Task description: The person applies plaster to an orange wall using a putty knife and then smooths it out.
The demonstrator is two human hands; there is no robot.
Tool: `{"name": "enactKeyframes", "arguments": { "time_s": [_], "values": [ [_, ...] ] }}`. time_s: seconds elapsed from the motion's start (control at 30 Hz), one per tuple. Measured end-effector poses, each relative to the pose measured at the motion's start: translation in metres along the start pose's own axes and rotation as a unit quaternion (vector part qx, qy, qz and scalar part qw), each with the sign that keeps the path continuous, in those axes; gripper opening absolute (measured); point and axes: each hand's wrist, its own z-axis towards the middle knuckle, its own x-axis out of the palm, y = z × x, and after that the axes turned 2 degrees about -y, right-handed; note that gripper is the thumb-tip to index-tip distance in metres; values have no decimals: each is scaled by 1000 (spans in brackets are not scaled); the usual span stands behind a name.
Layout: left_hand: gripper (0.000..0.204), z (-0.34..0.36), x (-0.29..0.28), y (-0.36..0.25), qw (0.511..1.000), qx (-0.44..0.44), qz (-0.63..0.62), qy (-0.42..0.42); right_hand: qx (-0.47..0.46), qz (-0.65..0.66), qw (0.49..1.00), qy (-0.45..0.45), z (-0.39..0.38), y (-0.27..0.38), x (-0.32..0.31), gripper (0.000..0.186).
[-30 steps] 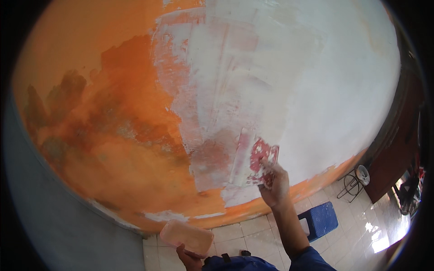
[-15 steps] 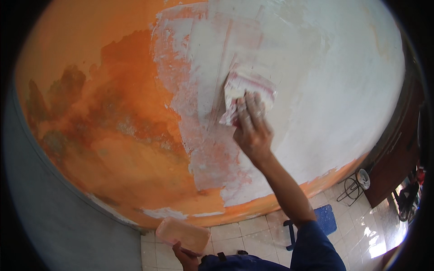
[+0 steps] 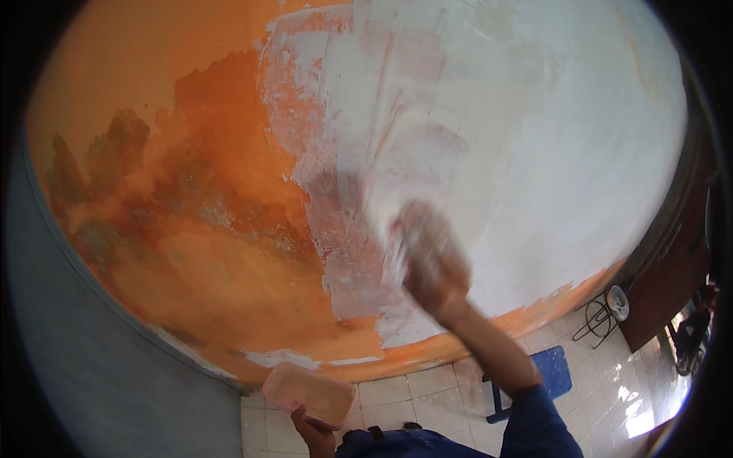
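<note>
My right hand (image 3: 434,256), blurred by motion, presses a flat putty spreader (image 3: 392,256) against the wall. The spreader is smeared with white and pink, and now shows mostly edge-on beside my fingers. White putty (image 3: 550,168) coats the right part of the wall, thinning to a pinkish, patchy edge near the middle. On the left the wall is bare orange paint (image 3: 221,107) with dark stains. Low in front of me, my left hand (image 3: 314,433) grips a shallow pinkish rectangular tub (image 3: 305,391) by its near side, thumb over the rim.
A grey wall (image 3: 114,336) meets the orange one at the left. On the tiled floor (image 3: 427,382) stand a blue stool (image 3: 553,370) by my right arm and a black wire stand (image 3: 595,320) with a white round container (image 3: 617,303). A dark brown panel (image 3: 660,294) stands at the right.
My right hand has swept down the wall with the spreader, leaving a fresh whitish smear above it. My left hand and the tub have stayed in place.
</note>
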Motion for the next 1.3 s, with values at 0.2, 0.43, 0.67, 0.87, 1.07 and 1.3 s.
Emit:
{"name": "enactKeyframes", "arguments": {
  "time_s": [0.2, 0.43, 0.67, 0.87, 1.07, 1.3],
  "values": [
    [63, -8, 13, 0, 1000, 4, 11, 9, -32, -79, 996, -4, 73, -58, 22, 52],
    [67, -13, 24, -11, 999, -8, 36, 15, -54, 65, 955, 283, -131, 55, 36, 54],
    [50, 10, -20, -18, 980, -69, 26, -186, 3, 13, 1000, -9, 70, 13, 7, 38],
    [50, 23, -37, 1, 986, -87, 57, -133, -68, -95, 993, -4, 124, -43, 39, 38],
    [44, 27, -48, 8, 977, -70, 78, -188, -187, -28, 945, 266, -84, 57, 53, 55],
    [39, 31, -60, -5, 977, -46, 66, -200, -29, 11, 998, 50, 101, 21, 27, 49]
  ]
}}
